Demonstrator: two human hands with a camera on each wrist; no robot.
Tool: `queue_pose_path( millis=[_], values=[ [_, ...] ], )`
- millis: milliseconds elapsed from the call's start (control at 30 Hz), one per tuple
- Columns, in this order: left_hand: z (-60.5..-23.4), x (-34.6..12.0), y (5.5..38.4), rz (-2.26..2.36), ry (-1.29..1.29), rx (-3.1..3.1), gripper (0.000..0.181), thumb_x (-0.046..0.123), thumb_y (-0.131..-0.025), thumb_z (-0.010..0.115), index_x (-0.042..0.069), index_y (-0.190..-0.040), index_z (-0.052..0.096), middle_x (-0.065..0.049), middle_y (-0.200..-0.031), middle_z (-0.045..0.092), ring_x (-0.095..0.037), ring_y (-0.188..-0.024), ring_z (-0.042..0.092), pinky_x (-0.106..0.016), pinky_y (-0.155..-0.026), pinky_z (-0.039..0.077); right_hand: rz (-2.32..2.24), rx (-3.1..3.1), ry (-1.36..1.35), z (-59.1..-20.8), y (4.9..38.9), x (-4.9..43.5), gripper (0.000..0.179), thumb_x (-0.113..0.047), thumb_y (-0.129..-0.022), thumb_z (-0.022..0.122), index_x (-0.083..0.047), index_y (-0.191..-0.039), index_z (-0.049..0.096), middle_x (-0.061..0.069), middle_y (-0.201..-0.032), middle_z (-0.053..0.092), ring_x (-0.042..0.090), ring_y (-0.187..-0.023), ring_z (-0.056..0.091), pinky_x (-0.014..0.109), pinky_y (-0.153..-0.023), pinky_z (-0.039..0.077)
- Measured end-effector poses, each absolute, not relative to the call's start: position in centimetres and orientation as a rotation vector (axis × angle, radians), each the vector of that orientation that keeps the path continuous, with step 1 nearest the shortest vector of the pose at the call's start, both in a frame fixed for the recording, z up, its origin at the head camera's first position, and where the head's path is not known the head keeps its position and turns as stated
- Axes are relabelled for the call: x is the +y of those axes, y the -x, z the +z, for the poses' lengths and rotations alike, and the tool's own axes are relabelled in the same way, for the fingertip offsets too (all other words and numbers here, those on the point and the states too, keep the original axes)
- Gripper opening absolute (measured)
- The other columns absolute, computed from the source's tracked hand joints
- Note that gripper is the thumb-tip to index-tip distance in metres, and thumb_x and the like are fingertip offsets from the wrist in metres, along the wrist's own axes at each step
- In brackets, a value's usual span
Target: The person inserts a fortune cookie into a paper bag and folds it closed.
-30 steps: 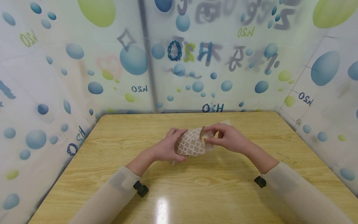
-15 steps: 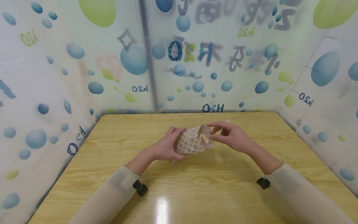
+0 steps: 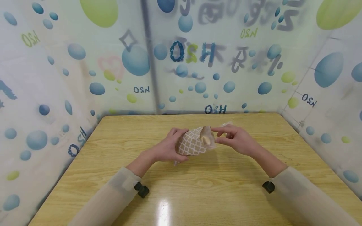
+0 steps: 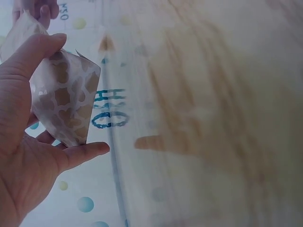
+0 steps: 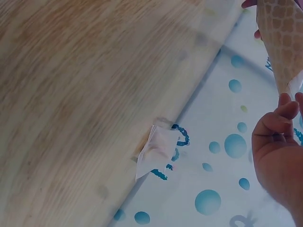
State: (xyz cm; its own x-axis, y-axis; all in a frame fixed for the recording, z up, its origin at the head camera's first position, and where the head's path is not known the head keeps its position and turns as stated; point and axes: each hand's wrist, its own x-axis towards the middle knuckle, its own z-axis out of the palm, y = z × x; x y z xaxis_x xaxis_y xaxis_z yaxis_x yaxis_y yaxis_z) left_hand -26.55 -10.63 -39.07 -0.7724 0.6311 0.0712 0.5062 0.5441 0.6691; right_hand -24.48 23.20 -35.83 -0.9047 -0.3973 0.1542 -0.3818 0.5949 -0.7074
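Ctr frame: L hand (image 3: 169, 150) grip clasps patterned bag (image 3: 192, 143), prob. to steady it over counter (image 3: 203, 194). R hand (image 3: 237, 140) at bag's R end; pinch vs. touch, can't tell.

The bag (image 3: 193, 146) is tan with a white lattice print. Beneath it, the tabletop (image 3: 203, 191) shows yellowish-brown wood grain. The sleeves (image 3: 107, 197) are plain beige, the wrist cameras (image 3: 142, 190) black. Blue and lime-green bubbles (image 3: 135, 61) dot the whitish wall covering (image 3: 234, 103), whose lettering (image 3: 191, 52) mixes dark blue, green and blurred grey.
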Motion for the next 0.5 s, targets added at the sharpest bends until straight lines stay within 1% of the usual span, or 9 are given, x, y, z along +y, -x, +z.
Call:
queue_pose_path(
  millis=[233,500],
  values=[
    [-39.34,-10.69,26.68,1.036,-0.973,2.597,0.113,0.031,-0.083,0.095,0.014,-0.172,0.029,-0.017,-0.160,0.034,-0.033,-0.146,0.040,-0.060,-0.124,0.041,-1.219,2.795,0.711,-36.18,24.78,22.56,0.044,-0.027,-0.103,0.079,-0.019,-0.145,0.073,0.008,-0.116,0.069,0.020,-0.079,0.053,0.029,-0.067,0.048],
    [-39.42,-10.79,26.71,1.040,-0.967,2.599,0.113,0.032,-0.083,0.095,0.016,-0.173,0.028,-0.017,-0.160,0.034,-0.033,-0.146,0.040,-0.061,-0.123,0.042,-1.226,2.798,0.698,-36.21,24.95,22.32,0.042,-0.023,-0.104,0.077,-0.019,-0.145,0.073,0.008,-0.115,0.066,0.020,-0.078,0.050,0.030,-0.067,0.046]
  ],
)
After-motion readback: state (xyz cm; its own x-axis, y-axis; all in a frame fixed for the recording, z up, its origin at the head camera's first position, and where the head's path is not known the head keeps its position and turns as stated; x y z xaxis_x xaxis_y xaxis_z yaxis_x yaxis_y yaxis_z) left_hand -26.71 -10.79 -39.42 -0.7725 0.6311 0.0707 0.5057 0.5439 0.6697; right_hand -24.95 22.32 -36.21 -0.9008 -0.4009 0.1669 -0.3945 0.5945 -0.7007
